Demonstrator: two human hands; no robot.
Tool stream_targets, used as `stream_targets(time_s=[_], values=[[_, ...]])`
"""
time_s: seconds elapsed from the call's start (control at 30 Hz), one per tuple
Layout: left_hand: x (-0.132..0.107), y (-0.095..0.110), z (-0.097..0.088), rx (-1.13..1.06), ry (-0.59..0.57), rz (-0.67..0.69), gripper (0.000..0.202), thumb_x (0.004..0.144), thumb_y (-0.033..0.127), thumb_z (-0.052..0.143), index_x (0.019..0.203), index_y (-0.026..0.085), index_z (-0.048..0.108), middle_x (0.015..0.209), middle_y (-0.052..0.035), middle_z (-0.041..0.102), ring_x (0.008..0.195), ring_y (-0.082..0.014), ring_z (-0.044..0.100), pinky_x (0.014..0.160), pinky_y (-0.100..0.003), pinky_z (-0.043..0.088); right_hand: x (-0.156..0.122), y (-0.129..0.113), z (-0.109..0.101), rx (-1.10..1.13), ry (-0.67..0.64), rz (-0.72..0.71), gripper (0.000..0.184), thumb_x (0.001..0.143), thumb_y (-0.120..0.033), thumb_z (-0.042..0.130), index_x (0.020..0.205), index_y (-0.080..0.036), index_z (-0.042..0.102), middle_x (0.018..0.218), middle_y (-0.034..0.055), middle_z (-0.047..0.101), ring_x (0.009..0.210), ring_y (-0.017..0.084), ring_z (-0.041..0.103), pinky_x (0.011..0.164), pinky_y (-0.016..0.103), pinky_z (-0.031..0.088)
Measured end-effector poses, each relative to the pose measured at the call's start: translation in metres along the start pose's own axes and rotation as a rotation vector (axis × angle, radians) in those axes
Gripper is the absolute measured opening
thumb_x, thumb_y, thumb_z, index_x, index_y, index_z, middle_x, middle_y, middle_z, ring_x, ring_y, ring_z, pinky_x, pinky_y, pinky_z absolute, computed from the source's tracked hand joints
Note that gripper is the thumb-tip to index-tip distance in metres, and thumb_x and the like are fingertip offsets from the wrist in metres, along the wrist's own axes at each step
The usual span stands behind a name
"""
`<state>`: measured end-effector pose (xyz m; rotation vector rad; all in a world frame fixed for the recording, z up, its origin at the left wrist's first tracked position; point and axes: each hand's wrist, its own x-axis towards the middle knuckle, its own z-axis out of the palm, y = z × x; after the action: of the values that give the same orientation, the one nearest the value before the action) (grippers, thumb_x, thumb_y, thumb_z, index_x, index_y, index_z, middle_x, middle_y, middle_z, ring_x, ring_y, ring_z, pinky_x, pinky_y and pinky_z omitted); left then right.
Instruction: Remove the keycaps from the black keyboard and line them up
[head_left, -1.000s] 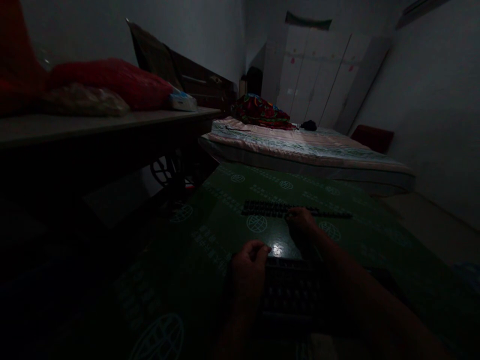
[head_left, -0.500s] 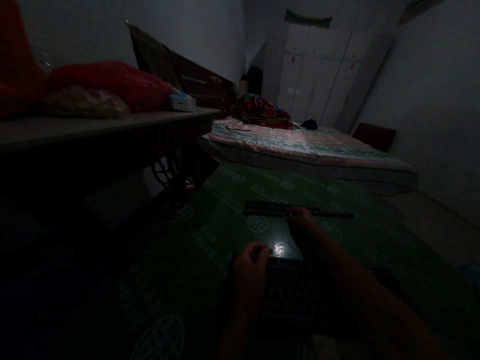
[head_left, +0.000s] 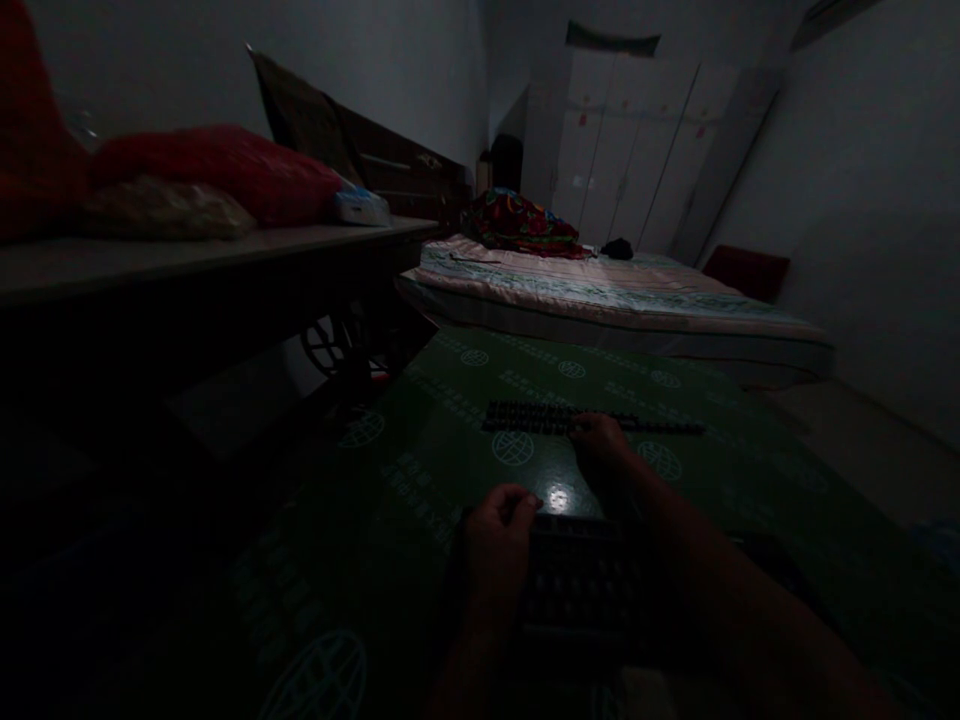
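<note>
A dark keyboard (head_left: 574, 582) lies on the green board in front of me, its details mostly lost in shadow. My left hand (head_left: 501, 535) is at its upper left corner, thumb and forefinger pinched together around something small and dark that I cannot make out. Farther off, small dark pieces that look like keycaps (head_left: 525, 415) are lined up in several close rows. My right hand (head_left: 600, 436) reaches over the keyboard to the nearest row, with its fingertips closed at one of the keycaps. The right forearm hides part of the keyboard.
The green board (head_left: 427, 440) carries white globe prints. A bed (head_left: 600, 300) stands beyond it. At left is a sewing-machine table (head_left: 300, 250) with red bags (head_left: 217, 165) and a tissue pack (head_left: 364, 207) on top. A dark flat item (head_left: 772, 560) lies right of my forearm.
Both hands stay in nearly the same places, still pinched. The view has shifted very slightly.
</note>
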<state>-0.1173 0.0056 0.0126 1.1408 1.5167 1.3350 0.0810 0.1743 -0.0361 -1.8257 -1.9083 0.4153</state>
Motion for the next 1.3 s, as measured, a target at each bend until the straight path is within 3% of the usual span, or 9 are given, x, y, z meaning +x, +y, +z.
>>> stream_targets(time_s=[0.43,0.57,0.7,0.8,0.9,1.1,1.3], values=[[-0.002,0.004,0.0,0.013,0.007,0.034,0.018,0.063,0.035,0.059,0.068,0.017,0.062,0.064,-0.0015,0.065,0.062,-0.0168,0.059,0.056,-0.024,0.043,-0.012,-0.008,-0.01,0.096,0.083,-0.006,0.03,0.069,-0.029,0.063,0.097,-0.021,0.067,0.096,0.0047,0.069,0.089,0.021,0.062,0.073,0.027,0.045],[0.0,0.004,0.0,0.017,0.017,0.027,0.02,0.064,0.035,0.059,0.069,0.017,0.061,0.067,-0.0027,0.066,0.064,-0.0176,0.061,0.06,-0.026,0.044,-0.022,-0.015,-0.031,0.152,0.152,0.012,0.032,0.078,-0.042,0.051,0.084,-0.016,0.069,0.078,0.0055,0.069,0.074,0.019,0.062,0.065,0.025,0.044],[0.0,0.005,0.001,0.033,-0.016,0.045,0.019,0.066,0.035,0.058,0.071,0.017,0.061,0.069,-0.0021,0.066,0.068,-0.0183,0.062,0.062,-0.026,0.044,-0.049,-0.023,-0.057,0.294,0.218,0.041,0.06,0.085,-0.056,0.024,0.084,-0.013,0.065,0.056,0.0034,0.062,0.048,0.012,0.055,0.05,0.022,0.041],[-0.002,0.007,0.003,0.085,-0.076,0.097,0.015,0.066,0.033,0.058,0.069,0.018,0.061,0.066,0.0003,0.065,0.066,-0.0168,0.061,0.062,-0.025,0.045,-0.083,-0.028,-0.071,0.542,0.282,0.008,0.063,0.083,-0.062,0.024,0.086,-0.012,0.063,0.054,0.0025,0.059,0.045,0.011,0.052,0.045,0.021,0.039],[-0.008,0.01,0.006,0.147,-0.172,0.179,0.013,0.069,0.03,0.056,0.069,0.018,0.061,0.067,0.0013,0.063,0.066,-0.0154,0.06,0.063,-0.024,0.045,-0.119,-0.032,-0.076,0.514,0.33,0.001,0.061,0.083,-0.062,0.026,0.078,-0.014,0.064,0.047,0.0002,0.054,0.043,0.01,0.049,0.044,0.02,0.036],[-0.02,0.007,0.013,0.422,-0.394,0.448,0.009,0.072,0.021,0.054,0.077,0.019,0.061,0.077,-0.0008,0.064,0.076,-0.0162,0.059,0.069,-0.026,0.045,-0.16,-0.046,-0.075,0.658,0.197,-0.034,0.049,0.085,-0.055,0.033,0.076,-0.016,0.061,0.048,-0.0011,0.052,0.042,0.009,0.045,0.042,0.019,0.034],[-0.021,0.003,0.015,0.581,-0.523,0.726,0.015,0.07,0.012,0.055,0.084,0.017,0.059,0.09,-0.0057,0.062,0.087,-0.0196,0.055,0.079,-0.033,0.045,-0.17,-0.053,-0.084,0.802,-0.203,-0.031,0.028,0.078,-0.041,0.053,0.086,-0.015,0.061,0.063,0.0002,0.061,0.05,0.01,0.053,0.046,0.019,0.039]])
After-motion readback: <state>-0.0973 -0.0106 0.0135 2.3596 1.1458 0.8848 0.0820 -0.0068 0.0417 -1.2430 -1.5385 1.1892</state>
